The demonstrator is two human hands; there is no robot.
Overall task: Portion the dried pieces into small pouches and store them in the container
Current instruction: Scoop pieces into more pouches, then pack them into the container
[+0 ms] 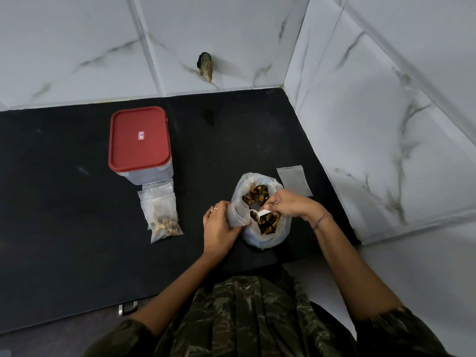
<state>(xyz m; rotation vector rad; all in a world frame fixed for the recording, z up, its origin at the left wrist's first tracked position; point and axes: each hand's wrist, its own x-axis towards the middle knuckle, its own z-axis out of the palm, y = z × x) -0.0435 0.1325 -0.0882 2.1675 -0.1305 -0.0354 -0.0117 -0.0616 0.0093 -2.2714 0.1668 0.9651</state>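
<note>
Several filled pouches (162, 215) lay beside the red-lidded container (140, 140); left grip (219, 228) clasped an open pouch (235, 215), right grip (291, 204) pinched a scoop (257, 215).

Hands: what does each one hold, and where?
The left hand grips a small pouch round its side; the right hand pinches a white scoop by its handle.

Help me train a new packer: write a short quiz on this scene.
1. True or false: the container has its lid off.
2. Which hand holds the scoop? A. left B. right
3. Fill in: the empty pouch lies flat to the ___ of the bag.

Key:
1. False; the red lid is on.
2. B, the right hand; the left hand holds an open pouch.
3. right
</note>
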